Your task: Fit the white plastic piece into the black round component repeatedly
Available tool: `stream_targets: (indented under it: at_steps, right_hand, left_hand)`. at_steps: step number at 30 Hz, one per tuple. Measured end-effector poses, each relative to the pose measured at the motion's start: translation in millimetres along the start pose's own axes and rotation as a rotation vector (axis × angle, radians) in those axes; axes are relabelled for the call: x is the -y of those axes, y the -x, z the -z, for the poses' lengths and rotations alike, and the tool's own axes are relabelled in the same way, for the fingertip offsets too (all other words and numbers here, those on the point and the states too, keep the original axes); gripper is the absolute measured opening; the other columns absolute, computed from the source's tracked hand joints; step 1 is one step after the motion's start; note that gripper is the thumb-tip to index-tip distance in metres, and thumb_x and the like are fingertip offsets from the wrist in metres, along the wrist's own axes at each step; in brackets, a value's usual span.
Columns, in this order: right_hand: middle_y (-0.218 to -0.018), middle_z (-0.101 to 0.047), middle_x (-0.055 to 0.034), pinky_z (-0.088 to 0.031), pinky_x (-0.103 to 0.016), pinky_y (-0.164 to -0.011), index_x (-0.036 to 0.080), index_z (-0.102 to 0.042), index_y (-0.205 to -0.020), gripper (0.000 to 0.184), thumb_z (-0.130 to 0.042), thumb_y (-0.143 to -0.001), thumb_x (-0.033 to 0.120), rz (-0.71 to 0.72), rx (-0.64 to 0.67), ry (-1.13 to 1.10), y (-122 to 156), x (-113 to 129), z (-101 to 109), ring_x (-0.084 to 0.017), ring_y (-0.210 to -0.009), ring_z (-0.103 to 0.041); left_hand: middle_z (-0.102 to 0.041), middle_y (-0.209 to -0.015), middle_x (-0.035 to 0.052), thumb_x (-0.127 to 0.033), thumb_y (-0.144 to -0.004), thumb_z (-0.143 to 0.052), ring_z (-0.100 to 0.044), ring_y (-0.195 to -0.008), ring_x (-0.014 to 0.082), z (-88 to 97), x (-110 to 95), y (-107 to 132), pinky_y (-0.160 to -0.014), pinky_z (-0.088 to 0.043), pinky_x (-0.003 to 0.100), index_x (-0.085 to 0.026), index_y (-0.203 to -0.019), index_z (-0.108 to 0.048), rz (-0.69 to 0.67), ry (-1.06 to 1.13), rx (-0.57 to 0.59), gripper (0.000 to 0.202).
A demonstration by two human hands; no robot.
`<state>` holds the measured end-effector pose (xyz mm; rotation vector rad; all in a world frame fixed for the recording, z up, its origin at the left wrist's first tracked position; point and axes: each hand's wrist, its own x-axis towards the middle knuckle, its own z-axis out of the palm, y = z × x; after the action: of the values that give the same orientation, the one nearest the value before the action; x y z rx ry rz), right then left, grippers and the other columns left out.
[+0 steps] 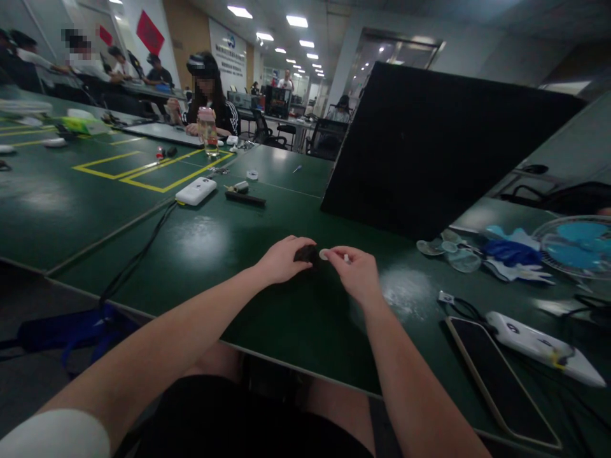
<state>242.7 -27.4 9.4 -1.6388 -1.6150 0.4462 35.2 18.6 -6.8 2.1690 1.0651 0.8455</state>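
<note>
My left hand (286, 259) is closed around a small dark rounded object (305, 254) just above the green table (296, 331). Its exact kind cannot be made out. Close by on the right, my right hand (357, 270) pinches a small pale round disc (324, 254) between thumb and fingertips. The disc faces the dark object with a narrow gap between them. A bit of something white (347, 259) shows between the fingers of that hand.
A large black panel (439, 152) leans at the back right. On the right lie a phone (501, 378), a white power bank (544, 346), gloves (515, 254) and a fan (577, 238). Further left are another white device (196, 191), a dark bar (245, 199) and a bottle (209, 132). A person (207, 95) sits across.
</note>
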Motion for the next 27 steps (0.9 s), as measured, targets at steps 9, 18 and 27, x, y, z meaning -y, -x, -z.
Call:
stream_targets:
  at_steps: [9, 18, 27]
  right_hand:
    - [-0.099, -0.076, -0.0013, -0.051, -0.036, -0.08, 0.027, -0.075, -0.108, 0.022, -0.06, -0.092, 0.032, 0.244, 0.129, 0.211, 8.2, 2.7, -12.2, -0.02, -0.088, -0.069]
    - [-0.095, -0.073, -0.0066, -0.051, -0.036, -0.075, 0.02, -0.072, -0.104, 0.03, -0.067, -0.084, 0.042, 0.037, -0.092, 0.182, -0.1, -3.0, -3.1, -0.023, -0.084, -0.067]
    - [-0.106, -0.069, -0.01, -0.05, -0.037, -0.085, 0.02, -0.077, -0.091, 0.033, -0.055, -0.094, 0.044, 0.137, -0.086, 0.133, 0.6, 0.7, -3.0, -0.022, -0.096, -0.064]
  left_hand:
    - [-0.068, -0.124, 0.006, -0.029, -0.08, -0.074, -0.065, -0.112, 0.0263, -3.0, 1.8, 1.9, -0.1, -0.051, 0.042, -0.027, -0.13, -0.061, 0.005, 0.048, 0.063, 0.052]
    - [-0.072, -0.116, 0.0061, -0.03, -0.077, -0.075, -0.068, -0.106, 0.0274, -3.5, 0.5, 3.3, -0.099, -0.051, 0.044, -0.028, -0.128, -0.061, 0.067, 0.027, 0.044, 0.053]
    - [-0.072, -0.111, 0.0077, -0.037, -0.079, -0.073, -0.068, -0.098, 0.0283, 0.6, -8.0, 4.2, -0.087, -0.053, 0.041, -0.025, -0.123, -0.059, 0.136, -0.118, -0.004, 0.047]
